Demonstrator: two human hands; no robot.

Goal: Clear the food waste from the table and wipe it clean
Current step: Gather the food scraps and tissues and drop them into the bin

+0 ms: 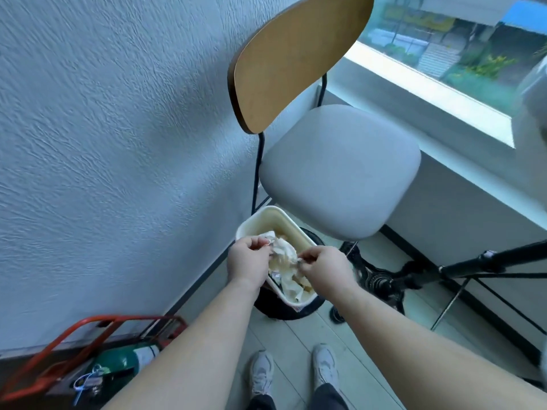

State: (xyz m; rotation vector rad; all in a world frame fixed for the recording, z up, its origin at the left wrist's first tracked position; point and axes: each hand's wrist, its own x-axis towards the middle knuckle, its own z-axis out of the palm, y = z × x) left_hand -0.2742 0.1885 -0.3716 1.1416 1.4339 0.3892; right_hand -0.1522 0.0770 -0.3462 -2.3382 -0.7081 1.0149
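Note:
A cream waste bin [273, 216] stands on the floor by the wall, under the front of a chair. It holds crumpled tissues and scraps. Above its opening both my hands pinch a crumpled white tissue wad [282, 252]. My left hand [247, 258] grips the wad's left side with fingers closed. My right hand [324, 269] grips its right edge the same way. The table itself is out of view.
A chair with a grey seat [340, 170] and wooden back [293, 54] overhangs the bin. A black tripod [461, 269] and a table base [381, 279] stand at right. A red-framed rack with a green bottle [124, 359] sits at lower left. My shoes [262, 374] stand on pale floorboards.

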